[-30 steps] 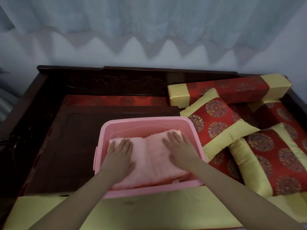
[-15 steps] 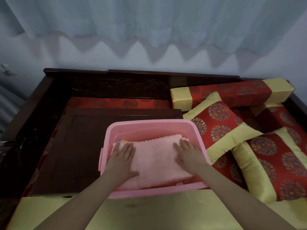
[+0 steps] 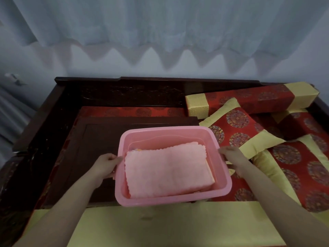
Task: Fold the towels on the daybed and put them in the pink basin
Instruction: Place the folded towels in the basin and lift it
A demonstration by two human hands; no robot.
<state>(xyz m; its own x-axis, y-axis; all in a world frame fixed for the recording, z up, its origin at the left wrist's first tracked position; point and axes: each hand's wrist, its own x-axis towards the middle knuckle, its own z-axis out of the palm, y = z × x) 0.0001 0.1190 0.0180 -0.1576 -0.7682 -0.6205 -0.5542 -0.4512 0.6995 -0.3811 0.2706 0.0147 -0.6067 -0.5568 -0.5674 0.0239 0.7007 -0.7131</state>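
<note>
From the head camera, we saw the pink basin [image 3: 170, 130] at the middle of the daybed [image 3: 124, 80], held at both short ends. The left hand [image 3: 105, 164] gripped its left rim, fingers [image 3: 114, 158] curled and clamped on the edge. The right hand [image 3: 231, 155] gripped the right rim. Its fingers were mostly hidden beneath the lip, so we could only say they seemed to be clamped there too. We could not tell whether the basin rested on the bed or was raised off it.

Inside the basin lay a folded pink towel [image 3: 169, 169], flat and filling most of the floor. A thin yellowish layer [image 3: 209, 169] showed under its right edge, perhaps another folded towel.

The basin's left half stood over a dark wooden panel [image 3: 83, 150] laid on the red bedding, and its near rim reached the yellow band [image 3: 160, 223] along the front of the bed. Just right of the basin, a red and yellow square cushion [image 3: 236, 130] leaned by the right hand. A long bolster [image 3: 249, 98] in the same cloth lay behind it against the back rail. A pale curtain [image 3: 160, 24] hung beyond the daybed.
</note>
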